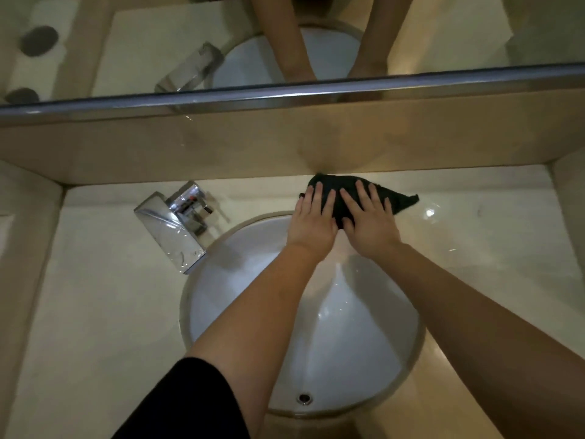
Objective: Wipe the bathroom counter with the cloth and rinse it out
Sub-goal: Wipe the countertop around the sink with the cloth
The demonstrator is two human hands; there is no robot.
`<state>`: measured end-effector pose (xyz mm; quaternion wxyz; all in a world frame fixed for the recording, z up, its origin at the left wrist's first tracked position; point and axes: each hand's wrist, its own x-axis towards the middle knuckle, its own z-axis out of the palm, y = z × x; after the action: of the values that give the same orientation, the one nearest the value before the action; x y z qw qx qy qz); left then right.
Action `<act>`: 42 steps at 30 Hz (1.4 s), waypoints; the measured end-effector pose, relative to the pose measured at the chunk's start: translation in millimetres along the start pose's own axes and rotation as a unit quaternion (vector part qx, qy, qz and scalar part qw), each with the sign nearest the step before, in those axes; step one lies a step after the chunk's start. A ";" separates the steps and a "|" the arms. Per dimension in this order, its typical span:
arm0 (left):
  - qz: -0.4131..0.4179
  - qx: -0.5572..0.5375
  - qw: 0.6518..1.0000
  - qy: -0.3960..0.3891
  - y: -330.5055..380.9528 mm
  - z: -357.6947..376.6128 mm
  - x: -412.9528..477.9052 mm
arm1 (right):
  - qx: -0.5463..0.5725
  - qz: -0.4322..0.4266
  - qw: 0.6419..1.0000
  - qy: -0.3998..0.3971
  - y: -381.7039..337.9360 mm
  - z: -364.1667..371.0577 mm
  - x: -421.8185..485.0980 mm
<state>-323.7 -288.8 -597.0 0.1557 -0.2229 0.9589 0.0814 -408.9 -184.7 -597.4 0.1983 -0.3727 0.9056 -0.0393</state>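
A dark cloth lies flat on the pale bathroom counter, behind the round white sink and against the back ledge. My left hand presses on the cloth's left part with straight, spread fingers. My right hand lies flat on the middle of the cloth, fingers straight. The cloth's right corner sticks out beyond my right hand. Both forearms reach over the basin.
A chrome faucet stands at the sink's back left, its spout over the basin. A beige ledge runs behind the counter under a mirror. The sink's overflow hole is near the front.
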 end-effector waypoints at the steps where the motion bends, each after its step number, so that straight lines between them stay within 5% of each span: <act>1: -0.016 0.005 1.000 0.000 -15.1 -0.1 -2.8 | -0.002 -0.017 1.000 -0.006 -15.0 2.4 5.6; 9: -0.223 0.024 0.974 0.013 -113.2 18.8 -33.8 | -0.023 -0.176 0.983 -0.049 -135.4 15.6 47.4; 13: -0.253 0.073 0.963 0.056 -123.2 24.4 -39.6 | -0.027 -0.219 0.973 -0.075 -169.0 13.7 55.5; 16: -0.291 0.005 0.957 0.007 -131.2 24.4 -38.2 | -0.037 -0.238 0.967 -0.079 -176.2 10.4 57.7; 24: -0.301 -0.054 0.951 -0.055 -125.9 25.3 -62.5 | -0.085 -0.302 0.947 -0.069 -173.3 13.8 42.9; 27: -0.257 0.061 0.961 -0.081 -127.2 37.8 -76.4 | -0.070 -0.298 0.950 -0.053 -164.6 16.9 26.7; 29: -0.237 0.052 0.970 -0.005 -131.6 38.1 -88.2 | -0.065 -0.283 0.956 -0.042 -159.6 19.7 12.1; 31: -0.234 -0.003 0.972 -0.029 -133.4 36.3 -101.5 | -0.052 -0.268 0.961 -0.038 -160.1 22.6 -4.9; 35: -0.140 0.131 0.981 -0.025 -150.6 33.2 -141.4 | -0.024 -0.281 0.958 -0.059 -179.9 32.6 -32.7; 39: -0.199 0.098 0.974 -0.052 -185.6 38.5 -177.4 | 0.000 -0.292 0.954 -0.065 -209.9 35.0 -51.9; 42: -0.223 0.027 0.974 0.009 -214.1 45.1 -204.2 | -0.003 -0.327 0.942 -0.073 -238.1 45.1 -67.6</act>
<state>-40.9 -386.6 -589.4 0.1668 -0.4280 0.8881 0.0165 -190.9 -305.7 -564.4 0.2392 -0.6510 0.7168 -0.0723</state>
